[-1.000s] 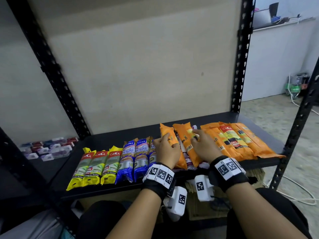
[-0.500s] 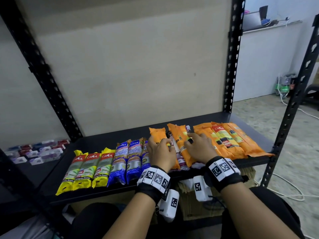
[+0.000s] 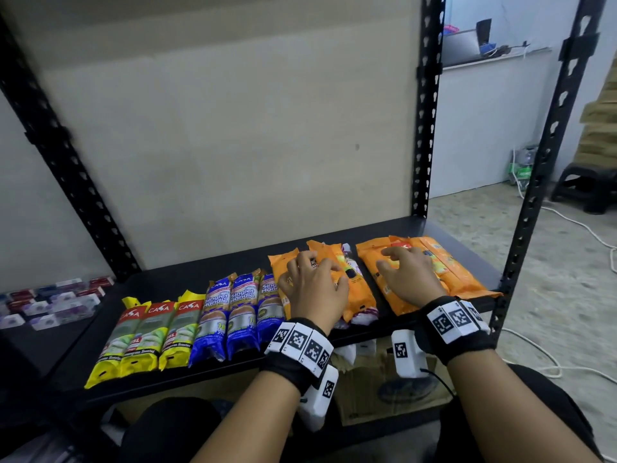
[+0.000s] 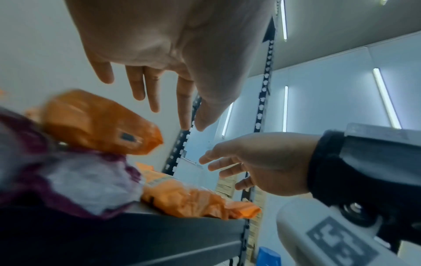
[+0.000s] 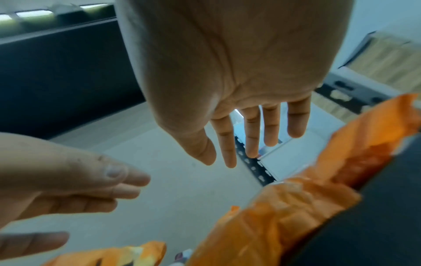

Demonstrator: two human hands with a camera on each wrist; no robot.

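Note:
A black shelf (image 3: 200,272) carries a row of flat packets. Three yellow packets (image 3: 147,335) lie at the left, then three blue packets (image 3: 240,312). My left hand (image 3: 320,272) is over the middle orange packets (image 3: 357,292), which have a purple-and-white packet (image 3: 365,317) tucked among them. In the left wrist view the left hand (image 4: 182,111) has straight fingers and holds nothing. My right hand (image 3: 397,262) is spread over the right stack of orange packets (image 3: 457,279). From the right wrist camera, the right hand (image 5: 239,153) is also open and empty above an orange packet (image 5: 284,207).
Black perforated rack posts (image 3: 422,128) (image 3: 534,195) stand at the shelf's right corners. Small boxed items (image 3: 53,305) lie on a lower shelf at the left. A cardboard box (image 3: 384,389) sits under the shelf. White cables (image 3: 567,329) and a dark stool (image 3: 587,185) are on the floor at right.
My right hand has left the middle orange packets and moved right, over the right orange stack. My left hand has shifted right onto the middle packets. Both hands have opened out.

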